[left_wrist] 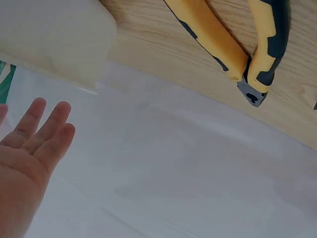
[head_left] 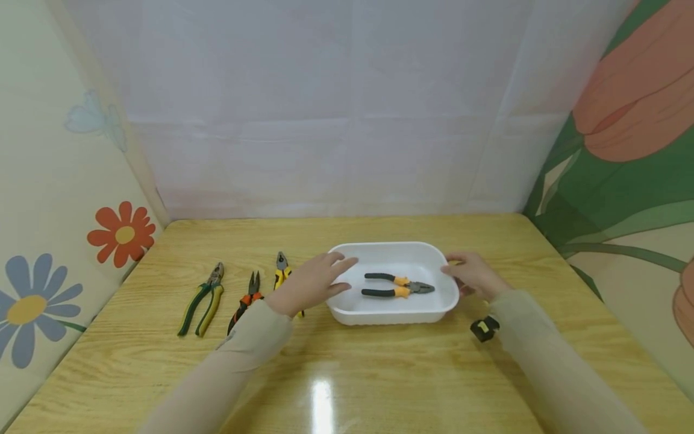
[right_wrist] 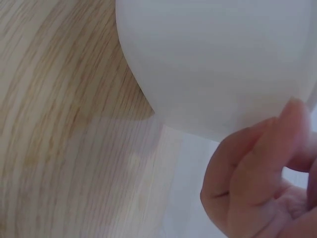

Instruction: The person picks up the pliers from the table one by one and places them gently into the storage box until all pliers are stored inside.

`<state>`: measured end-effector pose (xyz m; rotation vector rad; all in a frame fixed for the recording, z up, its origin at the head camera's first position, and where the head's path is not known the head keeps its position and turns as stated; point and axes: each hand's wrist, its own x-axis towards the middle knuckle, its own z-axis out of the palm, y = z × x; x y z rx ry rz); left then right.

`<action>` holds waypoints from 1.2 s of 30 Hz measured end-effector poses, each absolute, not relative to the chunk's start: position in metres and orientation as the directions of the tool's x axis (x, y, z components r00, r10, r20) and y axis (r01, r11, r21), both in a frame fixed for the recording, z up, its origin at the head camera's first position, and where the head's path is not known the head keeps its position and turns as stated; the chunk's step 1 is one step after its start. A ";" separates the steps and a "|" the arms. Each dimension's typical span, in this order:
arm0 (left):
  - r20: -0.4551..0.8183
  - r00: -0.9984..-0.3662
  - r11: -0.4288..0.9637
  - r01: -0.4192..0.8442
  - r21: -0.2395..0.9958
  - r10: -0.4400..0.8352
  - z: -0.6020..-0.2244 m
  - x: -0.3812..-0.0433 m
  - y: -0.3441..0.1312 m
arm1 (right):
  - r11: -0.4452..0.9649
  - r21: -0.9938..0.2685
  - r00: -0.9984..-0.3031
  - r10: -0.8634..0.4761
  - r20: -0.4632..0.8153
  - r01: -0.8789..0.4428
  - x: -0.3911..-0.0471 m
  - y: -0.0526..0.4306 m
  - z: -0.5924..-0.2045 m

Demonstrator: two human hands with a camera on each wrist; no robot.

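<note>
- On the wooden table (head_left: pixel 379 367), near its centre, sits a white tray (head_left: pixel 391 252) with rounded corners; both hands are at its short ends.
- Inside the tray lie black-and-orange pliers (head_left: pixel 397 286), handles pointing to 9 o'clock and jaws to 3 o'clock.
- At the tray's 9 o'clock end is the left hand (head_left: pixel 311 283), fingers straight and spread, reaching over the rim; whether the fingertips touch the rim is hard to tell. The left wrist view shows its fingers (left_wrist: pixel 42 126) straight and together, with nothing in them and the tray's wall (left_wrist: pixel 54 37) just beyond.
- At the tray's 3 o'clock end is the right hand (head_left: pixel 474 274), fingers loosely curled against the rim. In the right wrist view a fingertip (right_wrist: pixel 292 116) lies on the tray's outer wall (right_wrist: pixel 218 59); a firm grip cannot be told.
- Under the left wrist, at 9 o'clock from the tray, lie yellow-and-black pliers (head_left: pixel 281 269), partly hidden by the hand; the left wrist view shows their handles (left_wrist: pixel 218 37) flat on the wood.
- Farther toward 9 o'clock lie red-and-black pliers (head_left: pixel 246 300), then green-and-yellow pliers (head_left: pixel 203 299), each well apart, jaws toward 12 o'clock.
- At 4 o'clock from the tray, beside the right sleeve (head_left: pixel 547 355), sits a small black-and-yellow object (head_left: pixel 484 328), too small to name.
</note>
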<state>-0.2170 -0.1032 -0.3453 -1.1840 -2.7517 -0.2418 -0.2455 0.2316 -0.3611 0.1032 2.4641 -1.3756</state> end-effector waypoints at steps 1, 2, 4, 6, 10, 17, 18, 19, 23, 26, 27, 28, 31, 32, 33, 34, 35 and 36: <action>0.194 -0.681 0.679 0.729 0.090 0.706 -0.346 -0.216 -0.105 | 0.536 -0.817 -0.947 -0.090 -0.308 0.214 -0.246 0.231 -0.361; 0.198 -0.683 0.680 0.728 0.094 0.704 -0.346 -0.215 -0.106 | 0.538 -0.815 -0.947 -0.089 -0.309 0.215 -0.246 0.231 -0.361; 0.203 -0.688 0.686 0.722 0.093 0.697 -0.348 -0.215 -0.109 | 0.539 -0.814 -0.947 -0.088 -0.310 0.216 -0.246 0.231 -0.361; 0.201 -0.702 0.697 0.709 0.110 0.683 -0.349 -0.215 -0.112 | 0.537 -0.816 -0.948 -0.089 -0.306 0.213 -0.246 0.232 -0.361; 0.205 -0.721 0.714 0.690 0.122 0.662 -0.352 -0.215 -0.118 | 0.534 -0.819 -0.950 -0.083 -0.300 0.211 -0.246 0.232 -0.361; 0.239 -0.728 0.729 0.677 0.103 0.642 -0.359 -0.213 -0.128 | 0.543 -0.811 -0.949 -0.072 -0.306 0.220 -0.245 0.230 -0.360; 0.257 -0.720 0.725 0.682 0.093 0.645 -0.359 -0.213 -0.129 | 0.545 -0.809 -0.949 -0.073 -0.307 0.220 -0.245 0.230 -0.360; 0.276 -0.710 0.719 0.690 0.086 0.648 -0.360 -0.213 -0.130 | 0.544 -0.810 -0.949 -0.072 -0.308 0.221 -0.245 0.231 -0.360; 0.327 -0.683 0.703 0.707 0.076 0.653 -0.358 -0.210 -0.134 | 0.540 -0.812 -0.950 -0.071 -0.305 0.221 -0.245 0.231 -0.360; 0.319 -0.693 0.709 0.700 0.084 0.646 -0.356 -0.208 -0.137 | 0.539 -0.814 -0.951 -0.074 -0.301 0.216 -0.245 0.232 -0.361; 0.313 -0.697 0.714 0.696 0.079 0.645 -0.355 -0.208 -0.137 | 0.538 -0.815 -0.951 -0.074 -0.299 0.214 -0.245 0.232 -0.361; 0.306 -0.703 0.720 0.690 0.077 0.642 -0.355 -0.207 -0.138 | 0.537 -0.816 -0.951 -0.074 -0.299 0.215 -0.245 0.232 -0.361; 0.303 -0.712 0.732 0.678 0.063 0.634 -0.355 -0.205 -0.142 | 0.537 -0.816 -0.951 -0.079 -0.300 0.213 -0.245 0.231 -0.361; 0.306 -0.712 0.735 0.676 0.057 0.632 -0.355 -0.205 -0.143 | 0.538 -0.815 -0.950 -0.077 -0.301 0.215 -0.245 0.231 -0.361; 0.307 -0.715 0.739 0.672 0.055 0.628 -0.356 -0.204 -0.145 | 0.539 -0.814 -0.950 -0.076 -0.304 0.217 -0.245 0.231 -0.362; 0.311 -0.716 0.741 0.669 0.054 0.625 -0.356 -0.204 -0.146 | 0.541 -0.812 -0.949 -0.076 -0.305 0.218 -0.245 0.231 -0.361; 0.315 -0.717 0.742 0.668 0.055 0.622 -0.356 -0.203 -0.147 | 0.543 -0.810 -0.949 -0.075 -0.307 0.219 -0.245 0.231 -0.361; 0.322 -0.716 0.742 0.668 0.057 0.619 -0.356 -0.203 -0.149 | 0.545 -0.809 -0.948 -0.073 -0.308 0.221 -0.245 0.231 -0.361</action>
